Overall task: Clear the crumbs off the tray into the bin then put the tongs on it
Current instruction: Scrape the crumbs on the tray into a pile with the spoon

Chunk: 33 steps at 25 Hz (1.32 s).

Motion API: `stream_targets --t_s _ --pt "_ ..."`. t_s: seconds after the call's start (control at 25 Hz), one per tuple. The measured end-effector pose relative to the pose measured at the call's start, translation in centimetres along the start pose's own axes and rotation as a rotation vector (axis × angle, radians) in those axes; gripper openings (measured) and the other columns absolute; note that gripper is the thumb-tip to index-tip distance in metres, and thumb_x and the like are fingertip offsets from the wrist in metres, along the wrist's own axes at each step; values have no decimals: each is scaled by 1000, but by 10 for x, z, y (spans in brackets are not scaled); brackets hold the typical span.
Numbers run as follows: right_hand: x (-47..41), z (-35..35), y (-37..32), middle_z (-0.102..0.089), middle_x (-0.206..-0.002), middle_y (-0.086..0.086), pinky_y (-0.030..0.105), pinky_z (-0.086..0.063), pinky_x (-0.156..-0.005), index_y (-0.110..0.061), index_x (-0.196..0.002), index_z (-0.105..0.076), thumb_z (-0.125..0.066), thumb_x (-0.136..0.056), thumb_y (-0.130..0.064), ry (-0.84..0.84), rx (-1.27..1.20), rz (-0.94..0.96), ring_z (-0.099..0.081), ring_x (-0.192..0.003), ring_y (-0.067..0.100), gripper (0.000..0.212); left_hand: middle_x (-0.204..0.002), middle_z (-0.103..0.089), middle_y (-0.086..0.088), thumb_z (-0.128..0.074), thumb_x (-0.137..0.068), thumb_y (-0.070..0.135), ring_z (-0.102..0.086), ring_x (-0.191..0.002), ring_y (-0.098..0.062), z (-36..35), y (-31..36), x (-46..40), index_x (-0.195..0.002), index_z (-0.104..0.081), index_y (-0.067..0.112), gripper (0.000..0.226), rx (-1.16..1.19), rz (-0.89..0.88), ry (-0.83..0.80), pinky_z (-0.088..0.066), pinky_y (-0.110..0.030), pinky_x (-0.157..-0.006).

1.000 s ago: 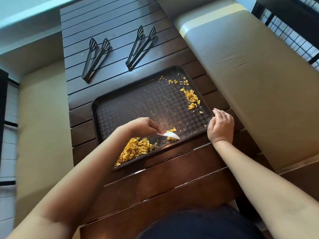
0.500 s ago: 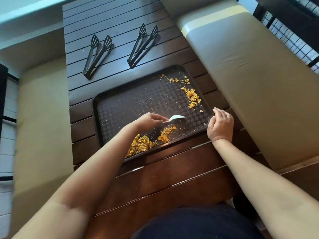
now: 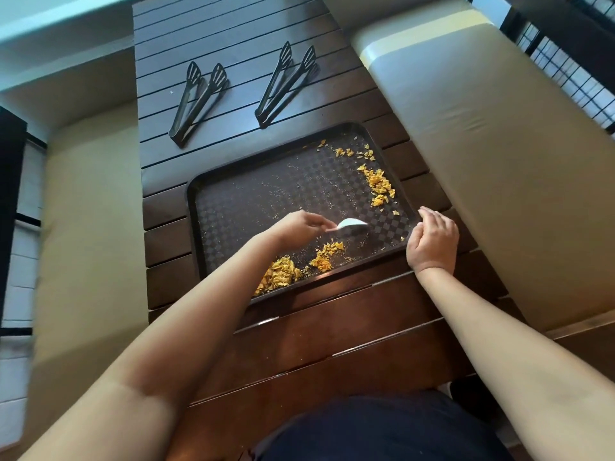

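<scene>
While the dark rectangular plastic tray (image 3: 253, 194) with its chequered floor lies flat on the dark brown slatted wooden table (image 3: 233, 61), I see my left hand (image 3: 301, 227) over the tray's near half, fingers curled round the handle of a small white plastic scraper (image 3: 349, 223). Its pale blade juts out to the right of my fingers, just above the tray floor; whether it touches the floor I cannot tell. Just below that hand, against the tray's near rim, sits the big heap of yellow-orange crumbs (image 3: 278, 277), partly hidden by my forearm. A smaller heap (image 3: 327, 256) lies right of it, under the scraper. Beyond and to the right of the scraper, a loose streak of crumbs (image 3: 377, 184) runs along the tray's right side, with a few scattered bits (image 3: 346, 151) near the far right corner.

My right hand (image 3: 432, 241) rests at the tray's near right corner, fingers loosely bent and together, fingertips touching the rim, gripping nothing that I can make out.

Well beyond both hands, past the tray's far rim, two pairs of black plastic tongs lie on the slats: one pair (image 3: 196, 101) to the far left, the other pair (image 3: 286, 84) further right. Beige cushioned benches (image 3: 482, 144) flank the table on both sides.
</scene>
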State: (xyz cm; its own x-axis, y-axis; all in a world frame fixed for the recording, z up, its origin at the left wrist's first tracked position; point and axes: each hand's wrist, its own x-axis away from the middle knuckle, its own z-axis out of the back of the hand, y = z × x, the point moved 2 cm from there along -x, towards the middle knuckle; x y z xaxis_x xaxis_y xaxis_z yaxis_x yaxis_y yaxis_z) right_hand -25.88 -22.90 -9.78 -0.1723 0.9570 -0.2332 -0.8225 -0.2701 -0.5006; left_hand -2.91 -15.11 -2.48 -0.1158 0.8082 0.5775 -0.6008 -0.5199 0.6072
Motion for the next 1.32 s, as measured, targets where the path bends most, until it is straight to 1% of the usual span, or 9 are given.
stream_targets --t_s 0.08,0.2,0.52,0.6,0.76,0.92,1.04,1.12,1.32 --pt "1 0 -1 -66 -111 19 45 -41 -92 3 -108 -64 -28 -82 -24 2 -4 2 -58 -102 38 52 -102 -67 1 -48 -96 17 -55 -77 -11 -6 1 -3 -112 -67 25 27 -51 -7 -70 -42 -22 -67" --pt "1 0 0 -66 -110 19 44 -42 -91 3 -108 -64 -29 -82 -23 6 -11 3 -59 -101 39 51 -124 -62 4 -50 -95 20 -54 -104 -10 -2 -1 6 -116 -66 25 27 -211 1 -183 -38 -25 -92" --pt "-1 -1 1 -67 -108 20 45 -43 -89 4 -106 -64 -30 -81 -22 12 -8 15 -59 -99 40 49 -109 -62 9 -48 -96 18 -50 -89 -4 35 -19 34 -119 -64 25 29 -463 89 -240 -40 -24 -85" --pt "-1 -1 1 -66 -108 20 45 -43 -90 3 -106 -64 -30 -81 -22 8 -4 15 -59 -100 39 50 -99 -59 10 -46 -97 16 -48 -76 -1 38 -17 32 -121 -63 22 30 -351 58 -186 -42 -22 -81" --pt "0 -1 0 -66 -109 20 45 -43 -90 3 -107 -64 -29 -81 -22 -1 -5 12 -59 -100 39 50 -74 -54 9 -45 -97 15 -37 -54 -4 31 -25 19 -118 -64 18 29 -11 96 36 -33 -11 -46" --pt "0 -1 1 -67 -108 20 46 -43 -89 3 -106 -64 -29 -81 -22 -1 -9 11 -60 -99 39 50 -96 -65 2 -46 -97 15 -53 -75 -7 22 -41 24 -116 -64 21 28 -22 140 -114 -41 -13 -61" --pt "-1 -1 1 -66 -109 20 45 -43 -89 3 -106 -64 -29 -81 -22 -3 -5 8 -59 -99 39 50 -92 -62 5 -46 -97 15 -51 -73 -5 25 -43 32 -117 -65 23 28 -130 172 -203 -43 -21 -68" --pt "0 -1 1 -66 -109 20 45 -43 -89 3 -107 -64 -30 -82 -22 -2 -3 13 -59 -99 39 50 -104 -64 2 -46 -96 15 -56 -85 -11 25 -37 31 -117 -65 22 28 -144 150 -195 -45 -27 -80" --pt "0 0 0 -67 -108 20 44 -43 -88 4 -106 -64 -30 -81 -22 0 -10 15 -60 -98 39 49 -109 -65 3 -46 -96 18 -50 -71 -6 5 -2 17 -116 -66 25 28 -166 5 -93 -41 -22 -66"
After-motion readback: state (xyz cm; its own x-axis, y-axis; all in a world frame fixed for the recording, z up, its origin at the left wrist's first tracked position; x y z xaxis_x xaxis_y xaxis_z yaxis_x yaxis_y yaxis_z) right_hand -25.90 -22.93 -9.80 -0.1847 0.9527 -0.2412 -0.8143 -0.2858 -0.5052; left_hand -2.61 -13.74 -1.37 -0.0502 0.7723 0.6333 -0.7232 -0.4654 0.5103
